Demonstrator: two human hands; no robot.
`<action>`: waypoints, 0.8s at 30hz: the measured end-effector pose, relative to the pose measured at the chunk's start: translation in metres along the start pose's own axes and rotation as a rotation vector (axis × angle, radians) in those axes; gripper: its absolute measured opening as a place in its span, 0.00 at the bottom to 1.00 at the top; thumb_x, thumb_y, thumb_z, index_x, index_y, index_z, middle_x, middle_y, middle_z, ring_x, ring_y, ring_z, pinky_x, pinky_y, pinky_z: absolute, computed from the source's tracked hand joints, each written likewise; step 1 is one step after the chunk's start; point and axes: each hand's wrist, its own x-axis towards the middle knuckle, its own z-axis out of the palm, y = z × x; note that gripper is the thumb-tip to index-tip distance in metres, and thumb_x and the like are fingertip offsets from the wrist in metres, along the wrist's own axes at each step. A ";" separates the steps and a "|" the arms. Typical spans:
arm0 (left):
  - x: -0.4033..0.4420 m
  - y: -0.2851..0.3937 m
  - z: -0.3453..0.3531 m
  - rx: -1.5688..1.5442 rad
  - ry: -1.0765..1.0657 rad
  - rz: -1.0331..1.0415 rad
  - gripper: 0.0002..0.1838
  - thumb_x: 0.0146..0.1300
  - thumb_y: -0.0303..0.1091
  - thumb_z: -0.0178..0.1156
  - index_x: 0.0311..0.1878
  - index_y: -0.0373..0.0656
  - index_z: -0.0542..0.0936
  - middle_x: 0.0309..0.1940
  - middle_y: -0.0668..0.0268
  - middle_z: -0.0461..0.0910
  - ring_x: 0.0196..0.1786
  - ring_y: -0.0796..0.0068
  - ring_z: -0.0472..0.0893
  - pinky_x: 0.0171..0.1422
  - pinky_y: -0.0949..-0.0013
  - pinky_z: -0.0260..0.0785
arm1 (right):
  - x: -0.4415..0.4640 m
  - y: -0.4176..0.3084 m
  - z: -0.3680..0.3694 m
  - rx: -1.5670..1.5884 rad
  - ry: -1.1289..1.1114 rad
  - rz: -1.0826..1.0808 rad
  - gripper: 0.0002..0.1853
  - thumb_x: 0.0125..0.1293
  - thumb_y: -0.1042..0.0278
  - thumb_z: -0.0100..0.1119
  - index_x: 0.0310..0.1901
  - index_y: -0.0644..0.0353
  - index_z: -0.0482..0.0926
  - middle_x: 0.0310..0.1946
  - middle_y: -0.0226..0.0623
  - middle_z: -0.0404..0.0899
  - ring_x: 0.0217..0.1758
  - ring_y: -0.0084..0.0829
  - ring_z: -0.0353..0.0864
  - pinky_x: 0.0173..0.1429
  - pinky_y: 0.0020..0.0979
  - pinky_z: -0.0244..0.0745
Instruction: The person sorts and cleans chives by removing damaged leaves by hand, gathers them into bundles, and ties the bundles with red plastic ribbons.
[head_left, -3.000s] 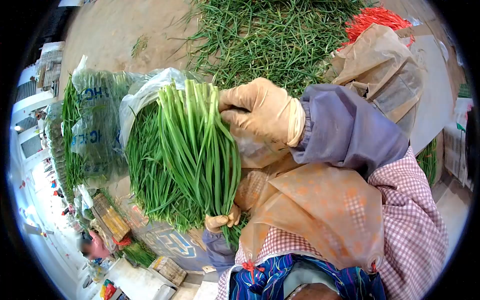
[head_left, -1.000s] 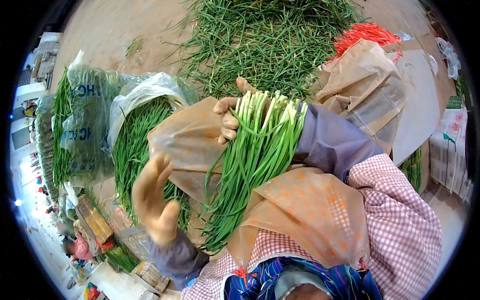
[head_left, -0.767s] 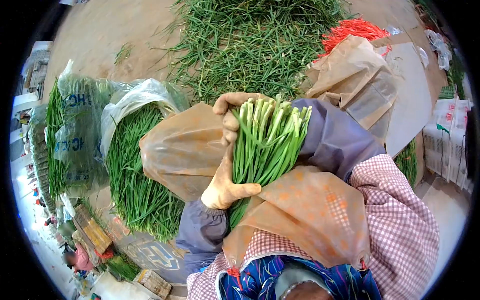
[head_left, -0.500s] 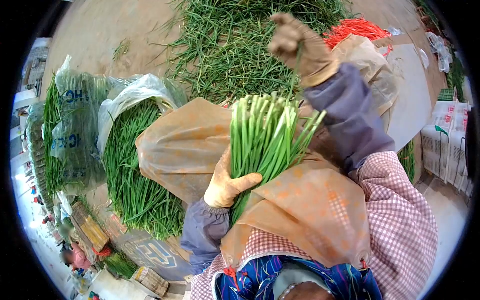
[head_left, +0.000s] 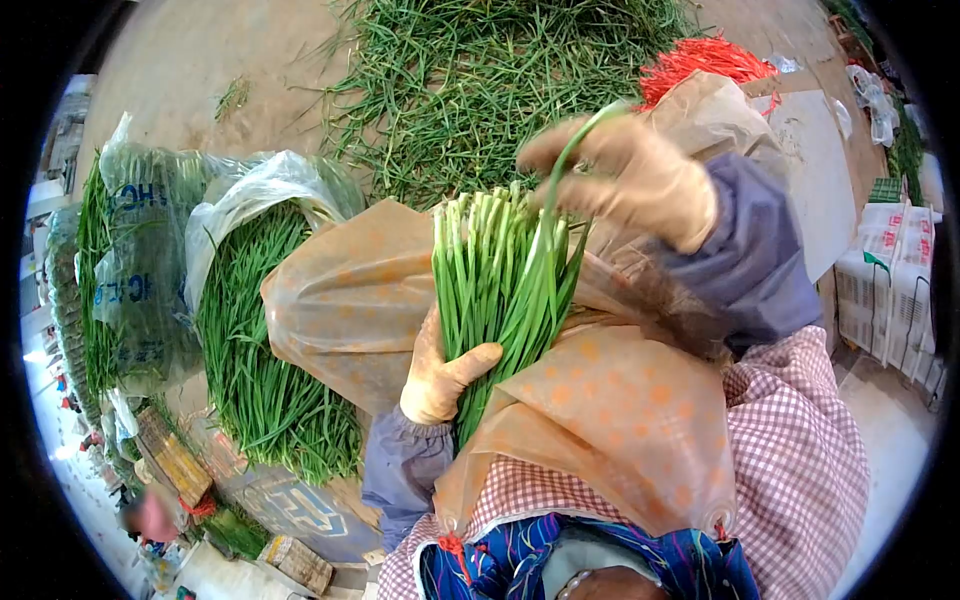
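My left hand (head_left: 437,372), in a pale glove, is wrapped round a thick bunch of garlic chives (head_left: 500,290) over my lap. Their pale cut ends point away from me and their green leaves run back under my fingers. Beyond the bunch, at its right, my gloved right hand (head_left: 635,175) is blurred by motion. A single garlic chive stalk (head_left: 567,165) curves up from the cut ends to its fingers, which are closed on it. An orange-spotted plastic apron (head_left: 620,420) covers my lap beneath the bunch.
Loose green leaves (head_left: 450,100) are heaped on the floor ahead. Red ties (head_left: 705,65) lie at the far right, beyond a pale board (head_left: 815,180). Bagged chives (head_left: 270,340) stand at the left. White crates (head_left: 880,290) are at right; a person (head_left: 152,515) is at lower left.
My right hand has come down and nearer to the cut ends, turning over, with one stalk at its fingers. The bunch has shifted slightly left and its splayed right-hand stalks are closer in.
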 end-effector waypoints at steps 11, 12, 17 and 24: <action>-0.004 -0.011 -0.014 -0.334 0.088 -0.057 0.35 0.54 0.34 0.64 0.65 0.33 0.66 0.54 0.55 0.78 0.52 0.63 0.80 0.58 0.63 0.74 | 0.020 0.029 0.037 -0.074 0.169 -0.224 0.12 0.63 0.64 0.65 0.41 0.64 0.80 0.31 0.37 0.81 0.36 0.38 0.83 0.41 0.35 0.78; -0.005 -0.011 -0.013 -0.358 0.094 -0.065 0.35 0.55 0.35 0.65 0.65 0.33 0.67 0.53 0.55 0.78 0.51 0.63 0.81 0.57 0.63 0.75 | 0.023 0.036 0.038 0.085 0.316 -0.196 0.11 0.64 0.65 0.64 0.40 0.64 0.80 0.30 0.35 0.81 0.35 0.34 0.82 0.40 0.32 0.78; -0.006 -0.018 -0.022 -0.461 0.118 -0.086 0.34 0.55 0.35 0.66 0.64 0.33 0.68 0.53 0.54 0.79 0.52 0.60 0.81 0.59 0.60 0.75 | 0.030 0.041 -0.020 0.422 0.697 -0.088 0.09 0.67 0.66 0.63 0.42 0.62 0.82 0.28 0.27 0.80 0.29 0.16 0.76 0.36 0.20 0.74; -0.002 -0.015 -0.015 -0.450 0.105 0.008 0.34 0.54 0.34 0.64 0.64 0.33 0.68 0.53 0.54 0.79 0.52 0.61 0.82 0.58 0.60 0.76 | 0.020 -0.006 0.037 -0.510 -0.163 -0.102 0.21 0.55 0.53 0.69 0.46 0.58 0.82 0.41 0.41 0.81 0.49 0.44 0.79 0.60 0.47 0.67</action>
